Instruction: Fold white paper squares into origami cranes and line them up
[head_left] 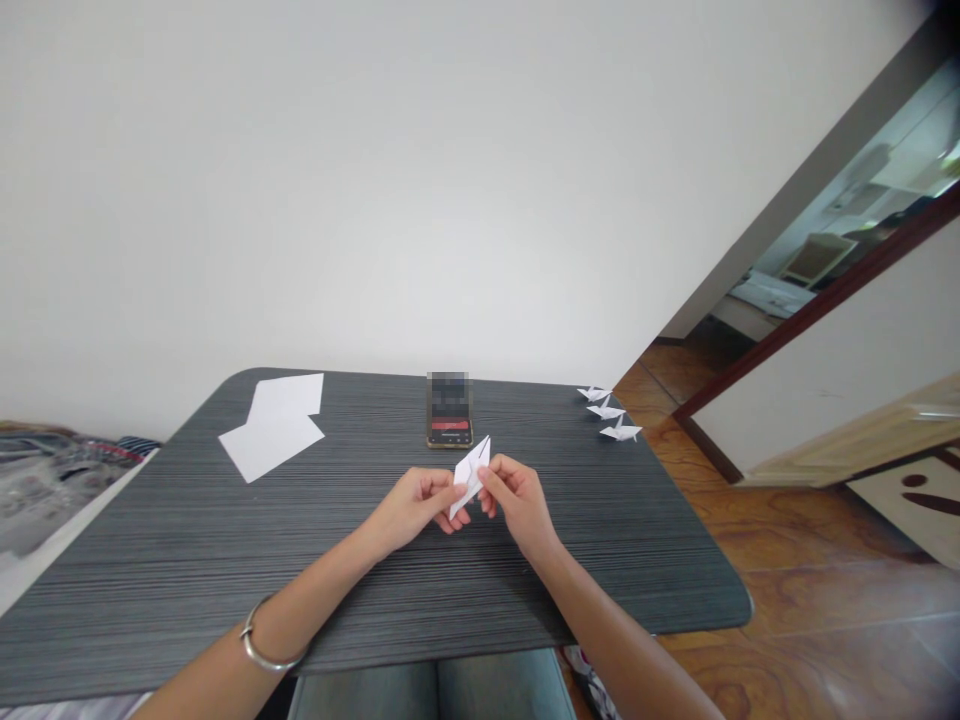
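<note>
Both my hands meet above the middle of a dark grey striped table (187, 560). My left hand (417, 507) and my right hand (516, 497) both pinch a small folded white paper (471, 474), a long pointed shape tilted up to the right. The fingers of each hand are closed on its edges. A silver bangle (262, 650) sits on my left wrist.
A phone (449, 409) stands upright at the table's far middle. White paper sheets (276, 425) lie at the far left. Three folded paper cranes (609, 411) sit along the far right edge. A wooden floor and an open doorway are to the right.
</note>
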